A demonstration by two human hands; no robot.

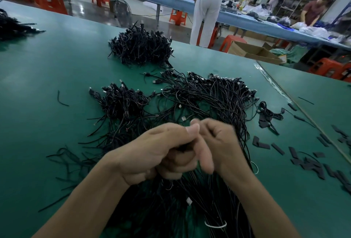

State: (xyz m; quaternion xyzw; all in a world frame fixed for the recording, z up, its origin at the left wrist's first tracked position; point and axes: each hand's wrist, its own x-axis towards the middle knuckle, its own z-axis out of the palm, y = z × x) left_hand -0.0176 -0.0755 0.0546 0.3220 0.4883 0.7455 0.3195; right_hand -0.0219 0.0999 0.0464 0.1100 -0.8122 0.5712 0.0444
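Black cable (pixel 182 147) sat gripped in the curled left hand (pixel 155 154) at lower centre, the right hand (pixel 220 142) curled against it, its own hold hidden, above loose cables (pixel 209 101) heaped on the green tabletop (pixel 47 70).

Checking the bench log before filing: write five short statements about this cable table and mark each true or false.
1. The left hand and right hand touch above the black cables. True.
2. The table is red. False: the table is green.
3. A white tie circles a cable bundle near the bottom edge. True.
4. The flat black strips lie left of the hands. False: the flat black strips lie to their right.
5. A person in white trousers stands beyond the table. True.
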